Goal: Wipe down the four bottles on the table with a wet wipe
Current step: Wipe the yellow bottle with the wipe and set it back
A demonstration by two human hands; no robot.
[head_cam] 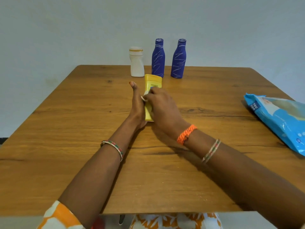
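A yellow bottle (152,83) is tilted away from me over the middle of the wooden table (82,129). My left hand (137,106) holds it from the left side, thumb raised. My right hand (163,108) presses a small white wet wipe (145,96) against the bottle's front, fingers curled round the wipe. Behind stand a white bottle (137,63) and two blue bottles with white scribbles (158,58) (179,59), all upright near the table's far edge.
A blue pack of wet wipes (280,119) lies at the table's right edge. A plain wall rises behind the table. Bangles sit on both wrists, with an orange thread band on the right one.
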